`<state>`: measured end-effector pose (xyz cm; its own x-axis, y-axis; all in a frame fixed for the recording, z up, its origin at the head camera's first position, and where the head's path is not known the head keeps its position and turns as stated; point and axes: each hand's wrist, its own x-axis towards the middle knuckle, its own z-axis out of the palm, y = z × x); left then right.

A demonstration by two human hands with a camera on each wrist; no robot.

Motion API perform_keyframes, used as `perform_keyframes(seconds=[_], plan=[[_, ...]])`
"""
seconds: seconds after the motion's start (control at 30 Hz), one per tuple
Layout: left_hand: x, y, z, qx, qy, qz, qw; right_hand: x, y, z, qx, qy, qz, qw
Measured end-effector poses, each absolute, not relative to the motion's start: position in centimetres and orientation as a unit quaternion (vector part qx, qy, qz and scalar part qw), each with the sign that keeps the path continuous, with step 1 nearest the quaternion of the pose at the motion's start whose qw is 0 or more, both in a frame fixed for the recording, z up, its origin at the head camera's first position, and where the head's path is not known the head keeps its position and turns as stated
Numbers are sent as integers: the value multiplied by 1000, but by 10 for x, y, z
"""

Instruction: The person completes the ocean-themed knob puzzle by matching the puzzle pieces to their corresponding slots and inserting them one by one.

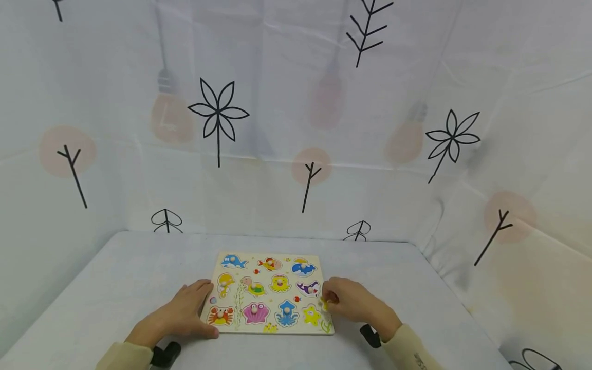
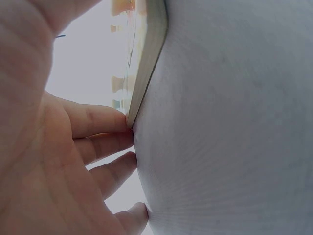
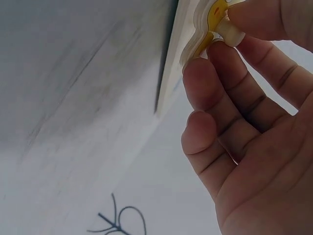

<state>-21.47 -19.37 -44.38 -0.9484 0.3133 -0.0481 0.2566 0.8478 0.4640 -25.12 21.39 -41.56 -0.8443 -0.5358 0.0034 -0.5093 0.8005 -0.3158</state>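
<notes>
A wooden peg puzzle board point(image 1: 273, 331) with sea-animal pieces lies flat on the table. My left hand point(image 1: 187, 311) rests along its left edge, with the thumb at the near left corner. Fairly straight fingers point(image 2: 105, 120) touch the board's side in the left wrist view. At the right edge, my right hand point(image 1: 349, 299) pinches a yellow puzzle piece point(image 3: 216, 17) by its pale wooden knob point(image 3: 230, 33). The piece is mostly hidden behind the fingers. Close beside that hand are the yellow star shape point(image 1: 312, 314), showing no knob, and the purple whale piece point(image 1: 308, 289).
Other knobbed pieces sit in the board, among them a crab point(image 1: 221, 315), a pink shell point(image 1: 256, 312) and a blue squid point(image 1: 287, 312). White cloth covers the table point(image 1: 152, 267). A printed curtain point(image 1: 277, 195) stands behind and at both sides.
</notes>
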Motion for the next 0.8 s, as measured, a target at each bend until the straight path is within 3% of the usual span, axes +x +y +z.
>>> perform_keyframes(seconds=[0.8], plan=[[-214,-194,-442,158,958,233,55,-246,175,-422,-295,943,-130,80]])
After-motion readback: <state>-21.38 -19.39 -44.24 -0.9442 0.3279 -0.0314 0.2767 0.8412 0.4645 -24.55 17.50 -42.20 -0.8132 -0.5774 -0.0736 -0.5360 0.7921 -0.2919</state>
